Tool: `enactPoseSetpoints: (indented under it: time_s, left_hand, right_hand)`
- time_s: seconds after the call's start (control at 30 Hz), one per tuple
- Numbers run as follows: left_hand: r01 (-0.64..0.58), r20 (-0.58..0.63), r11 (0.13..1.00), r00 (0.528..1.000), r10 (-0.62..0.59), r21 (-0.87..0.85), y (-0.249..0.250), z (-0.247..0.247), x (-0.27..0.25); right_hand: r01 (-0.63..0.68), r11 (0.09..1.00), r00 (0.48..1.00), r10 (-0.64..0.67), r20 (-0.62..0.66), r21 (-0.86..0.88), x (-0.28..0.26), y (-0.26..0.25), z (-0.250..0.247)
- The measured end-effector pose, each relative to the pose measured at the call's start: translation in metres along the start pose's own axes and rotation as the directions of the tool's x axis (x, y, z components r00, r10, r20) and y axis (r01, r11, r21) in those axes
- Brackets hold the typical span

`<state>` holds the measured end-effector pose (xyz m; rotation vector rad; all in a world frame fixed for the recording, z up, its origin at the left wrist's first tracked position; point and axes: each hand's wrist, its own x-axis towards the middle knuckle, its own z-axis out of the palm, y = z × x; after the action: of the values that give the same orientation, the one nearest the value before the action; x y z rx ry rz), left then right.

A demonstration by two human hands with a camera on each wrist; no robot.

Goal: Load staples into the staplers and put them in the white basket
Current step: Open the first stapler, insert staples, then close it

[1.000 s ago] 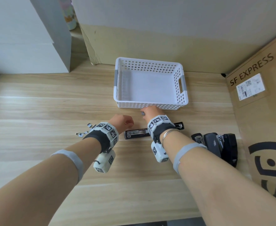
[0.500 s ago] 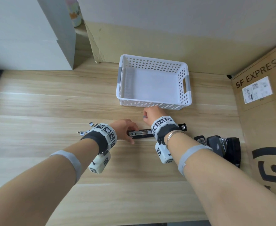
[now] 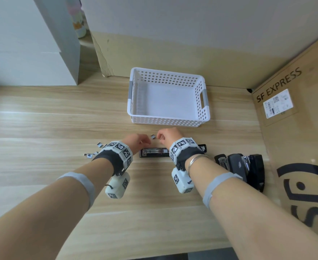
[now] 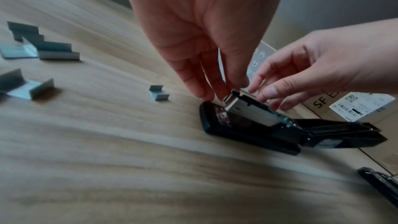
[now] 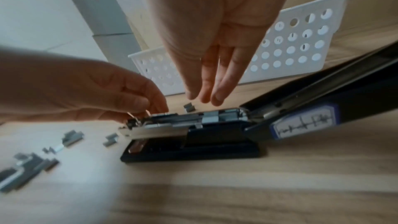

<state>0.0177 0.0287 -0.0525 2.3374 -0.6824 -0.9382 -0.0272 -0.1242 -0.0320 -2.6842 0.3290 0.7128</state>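
- At the front end of the open stapler (image 4: pixel 254 125), the left hand (image 4: pixel 202 28) sets its fingertips (image 4: pixel 217 89) on the tip of the metal staple channel (image 5: pixel 172 122); the grip looks narrow, but whether it pinches staples I cannot tell.
- The right hand (image 5: pixel 215 23) hangs just above the channel's middle, its fingers (image 5: pixel 206 88) straight and together, holding nothing.
- The stapler's long axis runs left to right across the counter (image 3: pixel 60 128), its lid folded out flat toward the right; any staple strip has to line up with that axis.
- Loose staple strips (image 3: pixel 90 154) lie left of the left wrist, so I judge that hand nearer to fetch them.
- One small staple piece (image 3: pixel 152 136) lies between the hands.
- Beyond them, close by, the white basket (image 3: pixel 165 121) holds nothing; more staplers (image 3: pixel 244 164) wait to the right.
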Motion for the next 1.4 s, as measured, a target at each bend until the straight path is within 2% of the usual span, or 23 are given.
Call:
enactPoseSetpoints:
  time_s: [0.23,0.3,0.5,0.63,0.8,0.9,1.03,1.4]
  left_hand:
    - [0.027,0.021,0.999,0.999,-0.026,-0.041,-0.011,0.008,-0.008]
    - [0.031,0.032,0.998,0.999,-0.030,-0.046,-0.014,0.008,-0.009]
    - [0.031,0.051,0.999,0.998,-0.030,-0.020,-0.014,0.007,-0.009]
    - [0.030,0.055,1.000,0.998,-0.030,-0.006,-0.016,0.006,-0.009]
    - [0.033,0.056,0.999,0.998,-0.035,0.041,-0.015,0.003,-0.007]
    - [0.030,0.053,0.998,0.998,-0.034,0.063,-0.013,0.002,-0.007]
    - [0.028,0.047,0.997,0.998,-0.032,0.077,-0.011,0.002,-0.007]
    - [0.005,-0.004,0.998,1.000,-0.005,0.057,-0.016,0.007,-0.008]
  right_hand:
    - [0.090,0.996,0.994,-0.089,0.056,-0.026,0.017,-0.015,-0.001]
    - [0.098,0.993,0.991,-0.092,0.100,-0.059,0.022,-0.022,0.000]
    - [0.081,0.988,0.992,-0.068,0.104,-0.134,0.026,-0.026,0.002]
    - [0.091,0.993,0.995,-0.088,0.050,-0.069,0.015,-0.021,-0.011]
    - [0.092,0.988,0.994,-0.098,0.043,0.122,-0.004,-0.010,-0.025]
    - [0.117,0.979,0.991,-0.126,0.045,0.165,-0.015,-0.008,-0.027]
    - [0.152,0.988,0.987,-0.152,0.042,0.016,-0.026,-0.011,-0.017]
    - [0.122,0.987,0.989,-0.130,-0.076,-0.101,-0.036,-0.006,0.015]
